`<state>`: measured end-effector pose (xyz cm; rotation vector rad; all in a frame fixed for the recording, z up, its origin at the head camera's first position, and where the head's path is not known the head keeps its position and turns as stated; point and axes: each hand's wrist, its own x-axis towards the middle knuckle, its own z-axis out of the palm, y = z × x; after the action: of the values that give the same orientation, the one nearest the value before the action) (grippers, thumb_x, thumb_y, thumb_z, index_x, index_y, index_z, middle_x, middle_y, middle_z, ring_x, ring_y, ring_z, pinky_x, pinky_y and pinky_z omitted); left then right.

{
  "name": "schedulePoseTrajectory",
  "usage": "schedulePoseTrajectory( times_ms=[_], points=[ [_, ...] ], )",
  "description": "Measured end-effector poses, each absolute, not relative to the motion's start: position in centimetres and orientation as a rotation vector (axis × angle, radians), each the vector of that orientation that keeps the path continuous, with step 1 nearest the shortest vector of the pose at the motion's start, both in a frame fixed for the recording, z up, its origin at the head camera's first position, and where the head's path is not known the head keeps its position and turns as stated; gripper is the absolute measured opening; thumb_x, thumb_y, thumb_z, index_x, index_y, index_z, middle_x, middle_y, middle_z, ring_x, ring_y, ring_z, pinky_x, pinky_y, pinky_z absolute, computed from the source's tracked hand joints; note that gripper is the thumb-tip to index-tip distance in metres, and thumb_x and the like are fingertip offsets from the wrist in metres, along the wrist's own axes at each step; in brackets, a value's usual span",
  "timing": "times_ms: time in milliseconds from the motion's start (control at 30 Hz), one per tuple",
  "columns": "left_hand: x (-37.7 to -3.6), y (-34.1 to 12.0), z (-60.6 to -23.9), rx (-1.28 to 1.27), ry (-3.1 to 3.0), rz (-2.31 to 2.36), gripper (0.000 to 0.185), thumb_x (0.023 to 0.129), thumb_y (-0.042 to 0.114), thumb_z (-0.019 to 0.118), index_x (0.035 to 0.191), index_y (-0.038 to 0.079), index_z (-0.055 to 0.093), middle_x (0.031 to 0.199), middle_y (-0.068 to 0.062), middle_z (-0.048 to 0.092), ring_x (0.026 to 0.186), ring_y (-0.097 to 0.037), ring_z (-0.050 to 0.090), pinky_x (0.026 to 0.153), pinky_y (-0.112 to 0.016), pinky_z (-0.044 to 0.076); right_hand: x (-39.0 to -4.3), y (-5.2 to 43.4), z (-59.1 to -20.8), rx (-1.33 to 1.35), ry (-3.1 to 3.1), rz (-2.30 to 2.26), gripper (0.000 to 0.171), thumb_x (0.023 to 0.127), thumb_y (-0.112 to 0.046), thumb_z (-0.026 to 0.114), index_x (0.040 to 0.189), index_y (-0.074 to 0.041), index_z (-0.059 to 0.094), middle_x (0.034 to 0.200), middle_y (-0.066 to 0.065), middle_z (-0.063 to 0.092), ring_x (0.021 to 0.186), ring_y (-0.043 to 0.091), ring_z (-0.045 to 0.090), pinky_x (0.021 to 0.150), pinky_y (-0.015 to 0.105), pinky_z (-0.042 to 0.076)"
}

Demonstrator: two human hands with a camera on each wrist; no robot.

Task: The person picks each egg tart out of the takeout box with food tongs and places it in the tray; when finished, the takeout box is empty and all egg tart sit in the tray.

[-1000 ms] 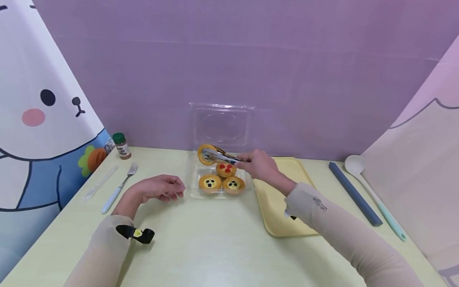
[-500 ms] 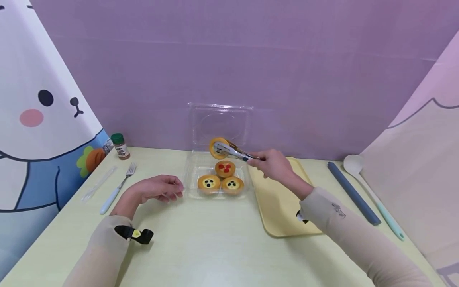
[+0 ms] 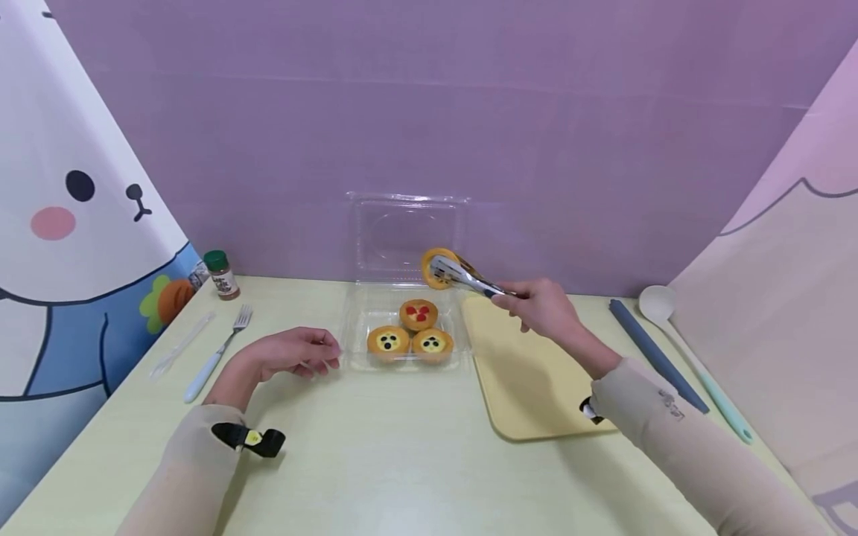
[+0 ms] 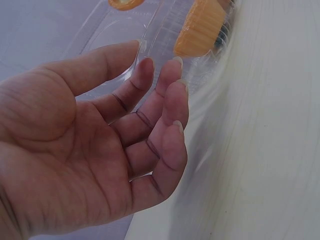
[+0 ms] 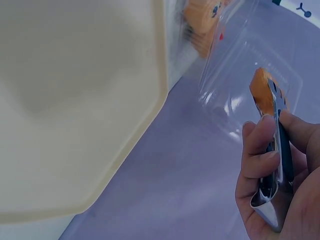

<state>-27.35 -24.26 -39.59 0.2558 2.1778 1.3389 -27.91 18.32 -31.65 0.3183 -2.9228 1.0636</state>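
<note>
My right hand [image 3: 541, 307] grips metal tongs [image 3: 469, 278], fingers on one arm and thumb on the other, as the right wrist view also shows. Between the tong tips an egg tart [image 3: 437, 257] is held up on its side, above the back right of a clear plastic box [image 3: 355, 365]. Inside that box sit a tart with red topping [image 3: 418, 314] and two tarts with dark dots, a left one [image 3: 388, 342] and a right one [image 3: 432, 344]. My left hand [image 3: 295, 351] hovers by the box's left side, fingers loosely bent and holding nothing.
The box's lid [image 3: 409, 238] stands upright behind it. A yellow tray [image 3: 529, 402] lies to the right, under my right arm. Farther right are a dark blue bar [image 3: 657, 356] and a spoon [image 3: 697, 365]. At left are a fork [image 3: 217, 357], a clear plastic utensil [image 3: 182, 346] and a spice jar [image 3: 222, 275].
My right hand has moved right and slightly up, carrying the tongs and the tart away from over the other tarts. My left hand has stayed nearly still.
</note>
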Motion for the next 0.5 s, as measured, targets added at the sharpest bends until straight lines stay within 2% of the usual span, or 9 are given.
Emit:
schedulePoseTrajectory(
  times_ms=[167,500],
  points=[
    [-27.3,-24.2,-39.5,0.259,2.178,1.344,0.034,0.101,0.027,0.058,0.121,-0.001,0.058,0.109,-0.008,0.068,0.099,-0.024,0.064,0.083,-0.036,0.052,-27.4,20.2,-31.7,0.301,-2.903,1.048,0.042,0.096,-0.035,0.067,0.132,-0.015,0.067,0.087,0.011,0.071,0.058,0.028,0.065,0.050,0.032,0.048],
    [-27.3,-24.2,-39.6,0.257,2.191,1.324,0.034,0.102,0.026,0.057,0.121,-0.001,0.058,0.110,-0.008,0.068,0.098,-0.022,0.064,0.083,-0.036,0.053,-26.4,23.9,-32.3,0.258,-2.933,0.960,0.045,0.097,-0.036,0.065,0.135,-0.011,0.064,0.087,0.011,0.071,0.055,0.020,0.063,0.051,0.032,0.047]
  ],
)
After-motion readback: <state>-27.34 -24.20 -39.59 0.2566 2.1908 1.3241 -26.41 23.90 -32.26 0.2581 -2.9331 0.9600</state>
